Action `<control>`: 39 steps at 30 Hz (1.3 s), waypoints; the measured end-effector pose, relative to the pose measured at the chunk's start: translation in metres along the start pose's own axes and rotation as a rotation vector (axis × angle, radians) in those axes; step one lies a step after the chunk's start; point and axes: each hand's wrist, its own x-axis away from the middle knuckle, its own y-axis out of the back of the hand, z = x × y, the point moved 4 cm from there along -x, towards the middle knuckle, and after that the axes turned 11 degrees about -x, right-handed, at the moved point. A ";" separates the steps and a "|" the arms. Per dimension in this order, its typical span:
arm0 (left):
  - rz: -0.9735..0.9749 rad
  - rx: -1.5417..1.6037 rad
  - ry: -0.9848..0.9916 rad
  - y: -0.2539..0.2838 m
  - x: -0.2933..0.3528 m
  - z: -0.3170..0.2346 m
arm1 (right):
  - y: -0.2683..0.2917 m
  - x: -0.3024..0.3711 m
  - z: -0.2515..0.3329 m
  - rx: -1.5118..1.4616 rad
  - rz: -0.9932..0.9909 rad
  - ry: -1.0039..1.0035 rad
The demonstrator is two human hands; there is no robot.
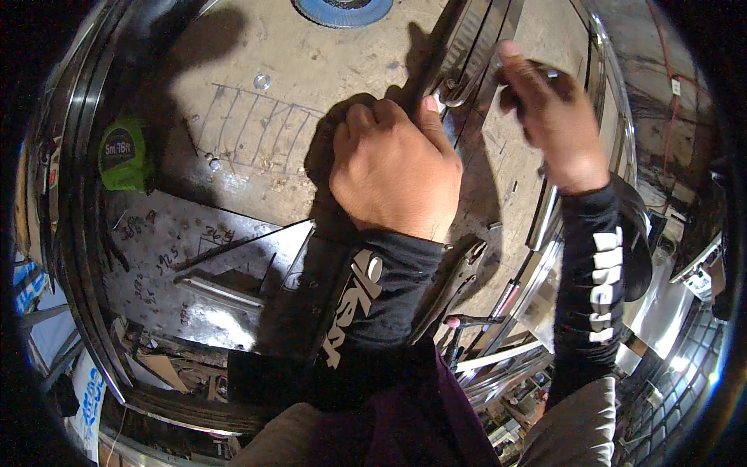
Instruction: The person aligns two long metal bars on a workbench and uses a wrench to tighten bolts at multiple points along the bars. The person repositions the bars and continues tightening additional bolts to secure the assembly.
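Green tape measure (128,159) by tabletop (284,43) left edge: dark label (119,148) with pale print, letters and digits mixed, legible

Metal plate (132,261) at tabletop's near left corner: several handwritten numbers (167,262) in dark marker, at different angles, mostly toward the plate's left end; one has a decimal point, some too faint to make out

Left black sleeve (401,272): big white lettering, bent by folds. Right black sleeve (580,268): big white lettering running lengthwise

White panel (91,416) off the tabletop, past near left corner: blue lettering, unclear
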 end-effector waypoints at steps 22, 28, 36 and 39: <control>0.076 0.000 0.011 0.003 -0.001 -0.001 | -0.029 -0.034 0.035 0.434 0.444 0.720; 0.104 -0.003 -0.012 0.005 0.000 0.002 | 0.025 -0.008 0.037 0.228 0.002 0.505; 0.121 0.164 -0.088 0.007 0.000 0.016 | 0.052 0.097 -0.021 -0.517 -0.473 0.030; 0.233 0.269 -0.160 0.006 -0.015 0.031 | 0.020 0.127 -0.056 -0.910 -0.503 -0.053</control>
